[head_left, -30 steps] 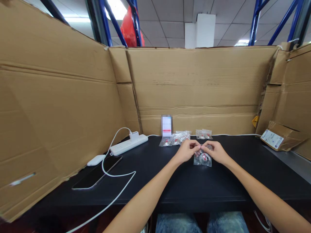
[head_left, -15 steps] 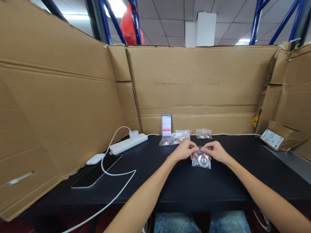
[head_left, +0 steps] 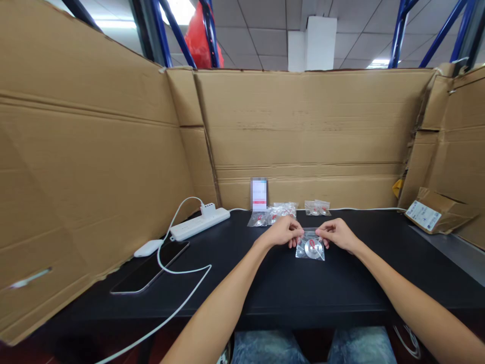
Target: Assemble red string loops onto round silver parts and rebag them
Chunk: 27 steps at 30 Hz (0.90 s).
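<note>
A small clear zip bag (head_left: 301,252) hangs just above the black table between my two hands. Inside it are a round silvery disc (head_left: 317,251) and a small red piece (head_left: 312,243). My left hand (head_left: 285,232) pinches the bag's upper left corner between thumb and fingers. At the upper right corner, my right hand (head_left: 336,234) pinches it the same way. Behind my left hand lies a pile of similar clear bags (head_left: 273,214) with red bits in them. Two more little bags (head_left: 317,208) lie farther back, beyond my right hand.
A phone (head_left: 259,194) with a lit screen stands against the cardboard wall (head_left: 303,121). On the left are a white power strip (head_left: 200,224), a white cable (head_left: 185,302) and a dark phone (head_left: 151,269). An opened carton (head_left: 439,212) sits at the right.
My hands have moved apart along the top of the bag, from near its middle to its two corners. The bag's top edge is now stretched between them.
</note>
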Each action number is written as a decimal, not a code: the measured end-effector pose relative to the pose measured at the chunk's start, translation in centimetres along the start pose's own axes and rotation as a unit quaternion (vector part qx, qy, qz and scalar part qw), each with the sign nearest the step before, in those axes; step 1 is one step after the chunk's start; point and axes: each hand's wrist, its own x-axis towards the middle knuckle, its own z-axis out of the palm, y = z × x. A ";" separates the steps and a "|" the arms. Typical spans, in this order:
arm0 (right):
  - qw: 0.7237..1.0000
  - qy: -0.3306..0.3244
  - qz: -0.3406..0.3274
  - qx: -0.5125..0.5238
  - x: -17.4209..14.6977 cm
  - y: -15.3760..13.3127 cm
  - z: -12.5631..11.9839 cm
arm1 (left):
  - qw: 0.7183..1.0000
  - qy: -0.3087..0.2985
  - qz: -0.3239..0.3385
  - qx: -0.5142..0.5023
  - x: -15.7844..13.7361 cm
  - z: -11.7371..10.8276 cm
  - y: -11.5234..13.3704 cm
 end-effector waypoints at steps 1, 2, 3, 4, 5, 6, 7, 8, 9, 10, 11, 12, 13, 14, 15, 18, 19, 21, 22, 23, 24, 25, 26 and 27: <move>1.000 0.002 -0.001 0.001 0.1 0.2 -0.1 | 1.000 0.001 0.000 0.000 0.0 0.0 0.0; 1.000 0.002 -0.002 0.002 0.1 0.4 -0.2 | 1.000 0.002 -0.001 0.002 0.0 0.0 0.0; 1.000 0.002 -0.003 0.001 0.2 0.5 -0.2 | 1.000 0.003 -0.002 0.003 0.0 -0.1 0.1; 1.000 0.002 -0.004 -0.001 0.2 0.7 -0.3 | 1.000 0.004 -0.003 0.005 0.0 -0.1 0.1; 1.000 0.002 -0.005 -0.004 0.3 0.8 -0.4 | 1.000 0.005 -0.002 0.008 -0.1 -0.1 0.1; 1.000 0.003 -0.006 -0.006 0.3 0.9 -0.4 | 1.000 0.006 -0.002 0.011 0.0 -0.1 0.1; 1.000 0.003 -0.005 -0.008 0.4 1.0 -0.5 | 1.000 0.008 -0.002 0.012 0.0 -0.1 0.0; 1.000 0.004 -0.004 -0.008 0.4 1.0 -0.5 | 1.000 0.011 -0.004 0.013 0.0 -0.1 0.0; 1.000 0.005 -0.002 -0.008 0.4 1.1 -0.5 | 1.000 0.013 -0.007 0.011 0.0 0.0 -0.1; 1.000 0.006 0.000 -0.009 0.4 1.1 -0.5 | 1.000 0.015 -0.010 0.006 0.1 0.1 -0.2; 1.000 0.008 0.001 -0.009 0.4 1.2 -0.5 | 1.000 0.020 -0.013 -0.001 0.2 0.2 -0.3; 1.000 0.011 0.001 -0.011 0.4 1.2 -0.6 | 1.000 0.025 -0.015 -0.011 0.2 0.4 -0.4; 1.000 0.016 -0.001 -0.014 0.4 1.3 -0.7 | 0.999 0.033 -0.018 -0.021 0.3 0.6 -0.6; 1.000 0.023 -0.004 -0.017 0.4 1.4 -0.8 | 0.998 0.043 -0.021 -0.031 0.4 0.9 -0.7; 0.999 0.031 -0.007 -0.019 0.3 1.4 -0.9 | 0.997 0.054 -0.026 -0.041 0.4 1.1 -0.8; 0.997 0.070 -0.015 -0.011 0.1 1.2 -1.1 | 0.994 0.070 -0.049 -0.068 0.4 1.5 -0.7; 0.996 0.088 -0.017 -0.003 0.1 1.1 -1.1 | 0.993 0.069 -0.056 -0.079 0.4 1.6 -0.6; 0.991 0.128 -0.023 0.013 0.1 0.8 -1.0 | 0.991 0.060 -0.068 -0.097 0.3 1.6 -0.3; 0.989 0.144 -0.025 0.018 0.1 0.6 -1.0 | 0.991 0.054 -0.071 -0.104 0.3 1.6 -0.2; 0.987 0.155 -0.026 0.022 0.1 0.4 -0.9 | 0.990 0.048 -0.072 -0.109 0.2 1.6 -0.1; 0.986 0.162 -0.027 0.026 0.1 0.3 -0.8 | 0.990 0.043 -0.071 -0.111 0.2 1.6 0.0; 0.985 0.165 -0.028 0.032 0.1 0.2 -0.8 | 0.991 0.040 -0.070 -0.111 0.3 1.6 0.0; 0.985 0.165 -0.030 0.040 0.1 0.2 -0.7 | 0.991 0.040 -0.068 -0.111 0.3 1.6 -0.1; 0.985 0.163 -0.031 0.048 0.1 0.1 -0.7 | 0.990 0.044 -0.067 -0.112 0.3 1.7 -0.1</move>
